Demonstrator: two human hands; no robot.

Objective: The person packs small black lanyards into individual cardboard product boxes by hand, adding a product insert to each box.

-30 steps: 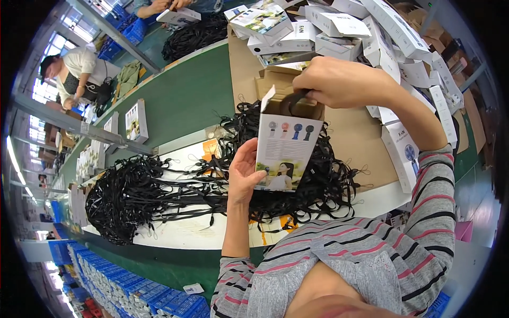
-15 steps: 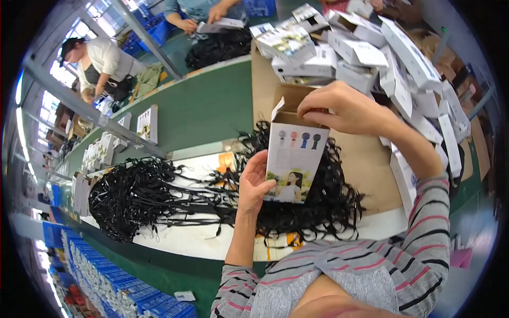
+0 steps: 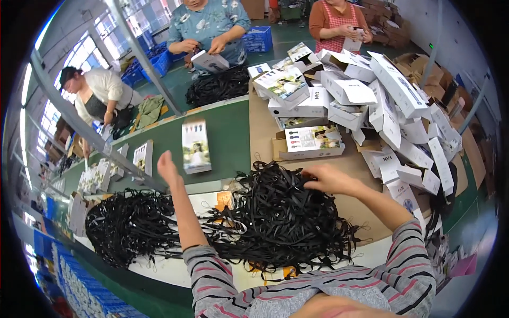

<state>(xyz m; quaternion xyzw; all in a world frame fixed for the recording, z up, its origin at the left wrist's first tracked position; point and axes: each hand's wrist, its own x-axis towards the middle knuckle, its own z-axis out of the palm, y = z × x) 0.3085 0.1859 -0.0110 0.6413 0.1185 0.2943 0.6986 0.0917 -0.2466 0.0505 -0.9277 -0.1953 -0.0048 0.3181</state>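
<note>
My left hand (image 3: 168,168) is open and holds nothing, fingers stretched upward over the green belt. Just beyond it a white carton (image 3: 196,151) with small fan pictures and a photo of a person rests on the belt, apart from the fingers. My right hand (image 3: 324,178) hovers at the upper right edge of a heap of black wrist straps (image 3: 286,217), fingers loosely bent and apart, with nothing seen between them. A second pile of black straps (image 3: 130,225) spreads to the left, joined to the heap by trailing strands.
Beyond my right hand an open-ended carton (image 3: 313,142) lies on brown cardboard (image 3: 260,127). Many white cartons (image 3: 347,90) are stacked at the right. Several cartons (image 3: 98,175) stand farther left along the belt. A metal post (image 3: 143,58) rises there. Three other people work across the table.
The carton has left both hands and now lies on the belt. My left hand moved left, and my right moved down to the straps. The view has tilted up.
</note>
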